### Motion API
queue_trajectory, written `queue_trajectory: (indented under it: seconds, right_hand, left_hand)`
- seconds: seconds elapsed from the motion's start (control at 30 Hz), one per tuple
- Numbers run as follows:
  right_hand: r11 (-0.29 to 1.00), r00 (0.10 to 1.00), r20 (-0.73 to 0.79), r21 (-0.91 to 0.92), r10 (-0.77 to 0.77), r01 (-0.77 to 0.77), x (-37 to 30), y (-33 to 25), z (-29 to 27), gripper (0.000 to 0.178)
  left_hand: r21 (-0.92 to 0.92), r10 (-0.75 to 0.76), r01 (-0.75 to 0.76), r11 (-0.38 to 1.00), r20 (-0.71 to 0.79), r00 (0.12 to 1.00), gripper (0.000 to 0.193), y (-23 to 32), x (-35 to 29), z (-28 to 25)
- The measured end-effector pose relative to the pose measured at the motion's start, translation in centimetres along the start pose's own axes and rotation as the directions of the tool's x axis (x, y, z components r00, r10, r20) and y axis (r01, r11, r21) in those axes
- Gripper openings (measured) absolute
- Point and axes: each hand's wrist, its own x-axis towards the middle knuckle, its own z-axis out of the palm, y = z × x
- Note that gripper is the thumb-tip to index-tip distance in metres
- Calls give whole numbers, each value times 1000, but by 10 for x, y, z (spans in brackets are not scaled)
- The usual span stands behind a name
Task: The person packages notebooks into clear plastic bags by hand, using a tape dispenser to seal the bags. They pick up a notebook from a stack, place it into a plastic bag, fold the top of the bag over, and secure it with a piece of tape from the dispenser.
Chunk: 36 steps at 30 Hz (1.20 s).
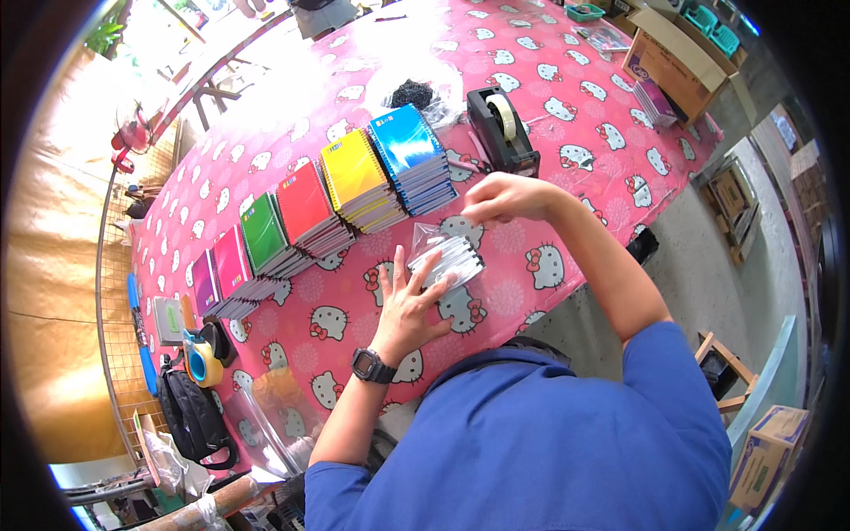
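Nearest the head camera is the person's blue shirt (549,434), filling the lower middle. Just beyond, the left hand (405,311) spreads its fingers wide, tips at a clear packet (459,258) of slim white pieces lying near the edge of the surface (292,327); the right hand (509,196) is curled just beside the packet, and whether its fingers hold anything cannot be told. Spiral notebook stacks (304,202), from purple to blue, stand in a row beyond the packet; a black tape dispenser (522,161) sits past the right hand. A black backpack (189,411) is at left, a cardboard box (673,66) far right. Pink cat-print cloth (602,164) covers the surface; around it are a tan sheet (62,257) and grey floor (637,296).
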Motion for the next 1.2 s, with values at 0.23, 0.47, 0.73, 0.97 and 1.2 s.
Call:
queue_trajectory:
  seconds: [0.23, 0.47, 0.73, 0.97, 1.2]
  right_hand:
    - [341, 993, -94, -933, 77, -115, 36, -40, 66, 56]
    - [739, 971, -140, -672, -196, 53, -27, 13, 2, 32]
    - [703, 590, -387, -463, -709, 541, -21, 5, 63, 14]
    - [969, 944, -229, 14, -237, 246, 20, 59, 66, 48]
    - [921, 866, -315, -172, -388, 350, 21, 49, 70, 19]
  left_hand:
    - [-3, -22, 23, 1000, 87, 996, 87, -1, 1, -5]
    - [-108, -92, 68, 992, -233, 968, 82, 2, -6, 6]
    - [-180, -8, -130, 975, -615, 788, 26, 19, 8, 21]
    - [-734, -407, 140, 665, -200, 891, 23, -16, 29, 7]
    - [-790, -469, -5, 614, -370, 802, 78, -28, 8, 11]
